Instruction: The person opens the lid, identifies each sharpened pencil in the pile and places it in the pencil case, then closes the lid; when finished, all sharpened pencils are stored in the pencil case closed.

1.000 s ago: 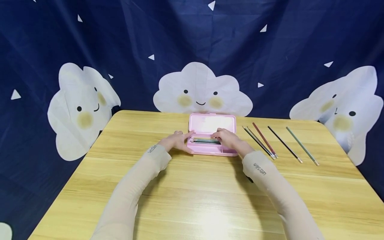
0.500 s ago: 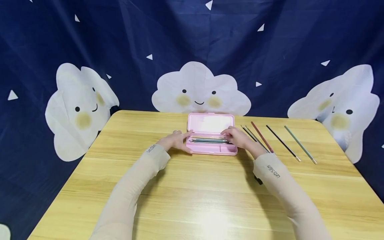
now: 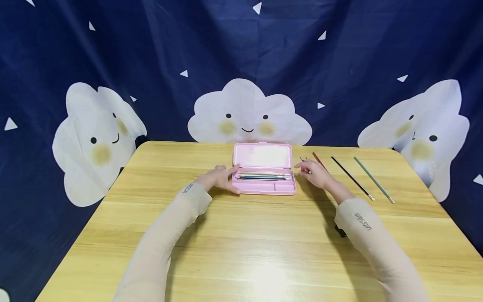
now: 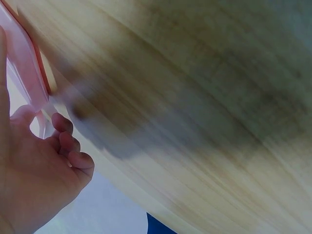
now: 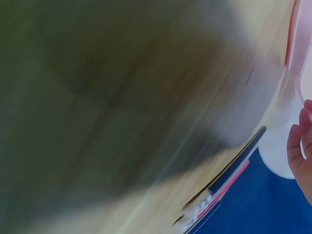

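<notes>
Pencil case [image 3: 256,187], pink and opened out, lies on the counter [image 3: 241,235] between the fingers of the left hand [image 3: 220,177] and those of the right hand [image 3: 315,173]. Left thumb and index finger are spread wide, touching its left end. Right fingers bend loosely just beside its right edge. Several slim pencils [image 3: 260,179] lie inside the case, between both sets of fingers. Right of the right fingers, a green pencil [image 3: 374,180] and a black pencil [image 3: 352,178] slant across the counter. Just past those fingers, the hand partly hides a red pencil [image 3: 318,159] and two dark pencils [image 3: 302,159].
</notes>
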Available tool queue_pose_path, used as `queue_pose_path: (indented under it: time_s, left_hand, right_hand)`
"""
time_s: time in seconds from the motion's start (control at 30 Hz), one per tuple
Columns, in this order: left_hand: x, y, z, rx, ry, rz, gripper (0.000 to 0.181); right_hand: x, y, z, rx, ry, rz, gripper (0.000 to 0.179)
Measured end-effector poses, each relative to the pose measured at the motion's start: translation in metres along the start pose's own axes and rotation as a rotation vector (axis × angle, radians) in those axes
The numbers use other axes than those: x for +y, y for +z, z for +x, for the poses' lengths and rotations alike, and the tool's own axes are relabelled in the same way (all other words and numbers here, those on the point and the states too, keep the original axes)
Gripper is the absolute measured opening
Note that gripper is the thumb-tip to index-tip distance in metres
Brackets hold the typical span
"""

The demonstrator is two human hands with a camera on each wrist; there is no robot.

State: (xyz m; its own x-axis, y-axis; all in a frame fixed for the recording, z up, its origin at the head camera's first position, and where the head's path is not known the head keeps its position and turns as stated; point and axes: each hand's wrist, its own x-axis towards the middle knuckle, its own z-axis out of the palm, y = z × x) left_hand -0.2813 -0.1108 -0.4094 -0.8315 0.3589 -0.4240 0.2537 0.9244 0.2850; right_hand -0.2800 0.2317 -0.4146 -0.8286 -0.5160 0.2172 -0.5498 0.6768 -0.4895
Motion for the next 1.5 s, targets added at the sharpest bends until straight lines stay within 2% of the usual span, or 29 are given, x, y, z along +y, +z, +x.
queue_pose_path:
  time_s: [0.3, 0.5, 0.87, 1.07, 1.27, 1.5]
  left_hand:
    - [-0.001, 0.001, -0.001, 0.002, 0.015, 0.006, 0.105]
    - [-0.001, 0.001, -0.001, 0.008, 0.017, 0.002, 0.104]
    - [-0.001, 0.001, -0.001, 0.011, 0.024, 0.005, 0.104]
    - [-0.003, 0.001, 0.000, 0.011, 0.032, 0.002, 0.104]
    - [-0.002, 0.001, 0.000, 0.006, 0.021, -0.007, 0.104]
    - [-0.002, 0.000, -0.001, 0.002, 0.019, -0.012, 0.104]
  right_hand:
    - [0.015, -0.009, -0.017, 0.051, 0.062, 0.034, 0.024]
    - [0.023, -0.014, -0.025, 0.052, 0.161, 0.044, 0.026]
    - [0.029, -0.021, -0.035, 0.028, 0.260, -0.078, 0.030]
    - [0.032, -0.023, -0.038, -0.019, 0.269, -0.092, 0.032]
    - [0.033, -0.026, -0.040, -0.051, 0.270, -0.176, 0.028]
    - [0.038, -0.026, -0.042, -0.054, 0.247, -0.226, 0.024]
